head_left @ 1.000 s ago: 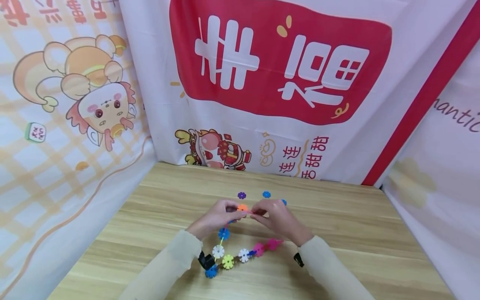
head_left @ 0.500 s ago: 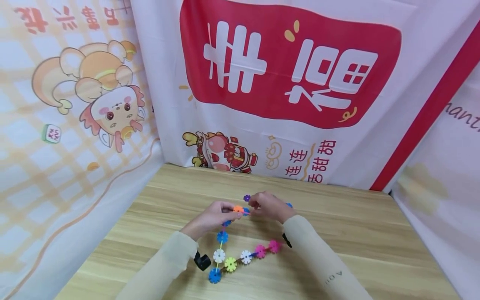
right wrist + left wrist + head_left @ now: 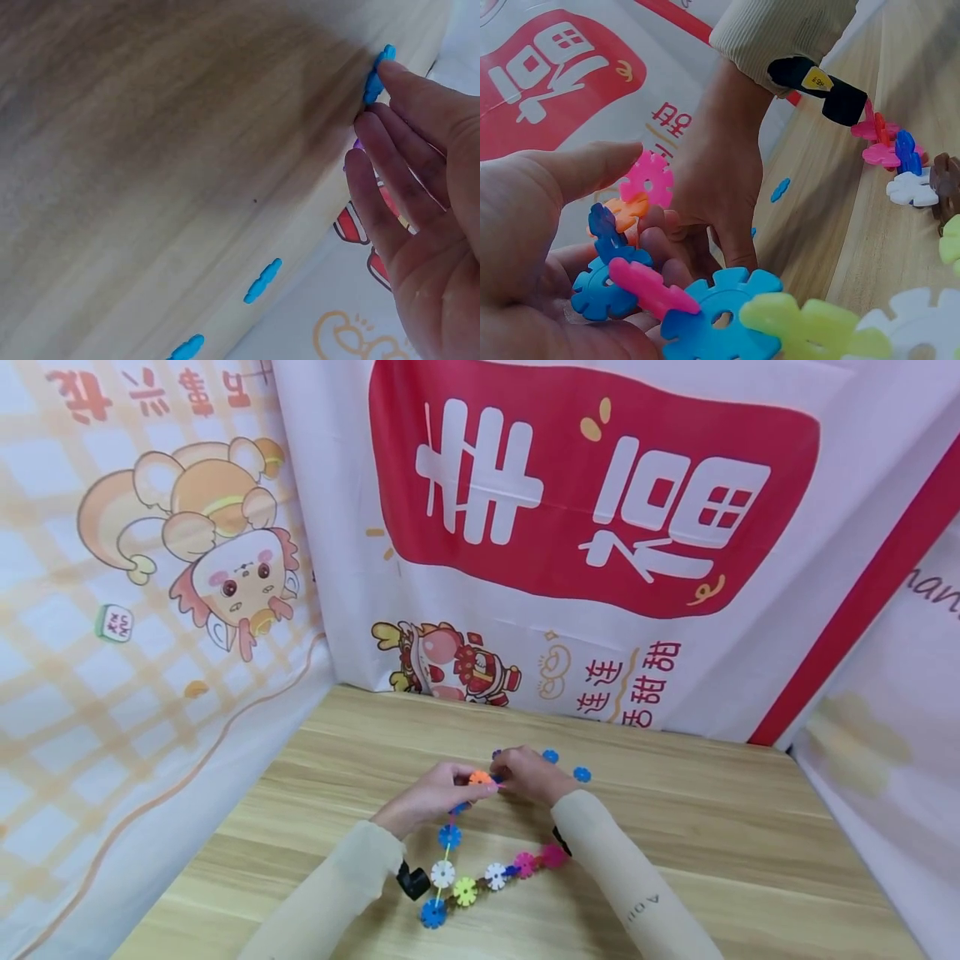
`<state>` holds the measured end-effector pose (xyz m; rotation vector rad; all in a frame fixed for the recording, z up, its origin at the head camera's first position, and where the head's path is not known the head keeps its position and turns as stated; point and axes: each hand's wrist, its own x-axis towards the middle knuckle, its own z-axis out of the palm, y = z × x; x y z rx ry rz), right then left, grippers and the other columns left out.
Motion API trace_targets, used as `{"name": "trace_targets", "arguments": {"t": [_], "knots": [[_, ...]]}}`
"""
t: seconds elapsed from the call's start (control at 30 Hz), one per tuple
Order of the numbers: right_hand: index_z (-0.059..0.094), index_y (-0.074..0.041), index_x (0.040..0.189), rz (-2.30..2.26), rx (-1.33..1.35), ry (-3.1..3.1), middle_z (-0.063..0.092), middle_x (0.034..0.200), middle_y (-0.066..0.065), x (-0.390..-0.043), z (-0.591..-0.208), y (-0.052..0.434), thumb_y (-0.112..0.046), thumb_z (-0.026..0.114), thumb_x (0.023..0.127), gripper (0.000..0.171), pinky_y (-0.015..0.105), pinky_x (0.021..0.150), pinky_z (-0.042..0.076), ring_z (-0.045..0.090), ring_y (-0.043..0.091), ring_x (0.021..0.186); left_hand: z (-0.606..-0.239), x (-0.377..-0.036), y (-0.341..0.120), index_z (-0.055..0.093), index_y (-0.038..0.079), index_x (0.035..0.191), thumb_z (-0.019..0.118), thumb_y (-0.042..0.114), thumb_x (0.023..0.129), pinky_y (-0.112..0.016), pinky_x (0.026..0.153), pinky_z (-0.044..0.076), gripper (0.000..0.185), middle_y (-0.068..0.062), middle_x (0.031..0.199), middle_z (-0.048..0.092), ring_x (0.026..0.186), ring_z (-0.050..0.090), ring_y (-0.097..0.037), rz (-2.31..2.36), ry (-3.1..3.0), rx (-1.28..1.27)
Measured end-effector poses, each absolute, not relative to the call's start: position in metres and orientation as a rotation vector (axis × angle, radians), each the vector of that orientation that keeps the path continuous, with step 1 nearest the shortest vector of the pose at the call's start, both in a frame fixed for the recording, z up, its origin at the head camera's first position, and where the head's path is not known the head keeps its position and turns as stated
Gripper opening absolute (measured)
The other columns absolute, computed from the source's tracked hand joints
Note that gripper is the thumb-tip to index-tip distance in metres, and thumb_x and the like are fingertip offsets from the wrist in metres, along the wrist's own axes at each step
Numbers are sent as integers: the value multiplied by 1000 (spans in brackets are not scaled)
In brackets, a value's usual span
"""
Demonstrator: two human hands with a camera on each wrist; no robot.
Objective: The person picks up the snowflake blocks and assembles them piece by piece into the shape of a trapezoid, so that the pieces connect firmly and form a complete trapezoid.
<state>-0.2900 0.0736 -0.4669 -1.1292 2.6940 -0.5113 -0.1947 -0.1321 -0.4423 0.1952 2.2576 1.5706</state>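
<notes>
A chain of plastic snowflake pieces [image 3: 465, 890] lies on the wooden table [image 3: 712, 827], running from a magenta piece [image 3: 553, 856] round to an orange piece [image 3: 480, 777] at its raised end. My left hand [image 3: 435, 793] grips that end, with blue pieces [image 3: 600, 289] in the palm and the orange piece [image 3: 626, 212] above them. My right hand [image 3: 528, 774] meets it from the right and pinches a pink piece [image 3: 649, 178] against the orange one. In the right wrist view its other fingers [image 3: 397, 172] lie fairly straight, one fingertip touching a blue piece [image 3: 373, 79].
Two loose blue pieces [image 3: 551, 756] [image 3: 582, 774] and a half-hidden purple one [image 3: 497, 753] lie just behind the hands. Printed cloth banners [image 3: 600, 527] wall in the table at the back and on both sides. Bare wood stretches left and right of the chain.
My right hand has slid left, closer to the left hand, and its forearm now crosses the chain's magenta end. The loose blue pieces behind it have come into sight. The left hand has barely moved.
</notes>
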Motion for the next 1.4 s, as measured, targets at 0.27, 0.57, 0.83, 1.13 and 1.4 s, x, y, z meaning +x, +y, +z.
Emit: {"name": "trace_targets", "arguments": {"t": [0.27, 0.57, 0.83, 1.13, 1.4], "knots": [[81, -15, 104, -581, -978, 2626, 76, 96, -4, -289, -469, 87, -14, 81, 94, 10, 32, 89, 61, 65, 11, 87, -443, -197, -125, 70, 7, 96, 76, 56, 93, -26, 64, 44, 49, -3, 83, 63, 75, 54, -17, 1574, 2276, 169], [71, -13, 90, -760, -987, 2642, 69, 84, -5, -269, -462, 123, -15, 79, 96, 10, 25, 72, 55, 59, 10, 77, -442, -197, -121, 73, 8, 104, 77, 59, 91, -31, 76, 52, 53, -6, 93, 67, 89, 63, -26, 1566, 2273, 151], [70, -13, 92, -1071, -1021, 2632, 70, 85, -2, -235, -442, 145, -13, 76, 98, 9, 21, 64, 55, 59, 8, 73, -440, -199, -116, 77, 12, 116, 77, 52, 94, -43, 93, 59, 46, -5, 105, 70, 104, 66, -31, 1580, 2263, 194], [71, -15, 95, -1351, -981, 2631, 69, 85, 2, -204, -429, 159, -16, 76, 98, 6, 21, 61, 54, 58, 9, 71, -433, -199, -109, 77, 12, 117, 78, 47, 95, -40, 85, 56, 41, -4, 100, 70, 91, 62, -21, 1590, 2221, 321], [71, -14, 96, -1481, -867, 2606, 69, 86, 2, -190, -426, 167, -19, 76, 99, 8, 21, 61, 53, 57, 10, 71, -428, -195, -103, 77, 17, 110, 78, 48, 95, -44, 89, 56, 35, -5, 104, 70, 95, 63, -22, 1557, 2226, 387]]}}
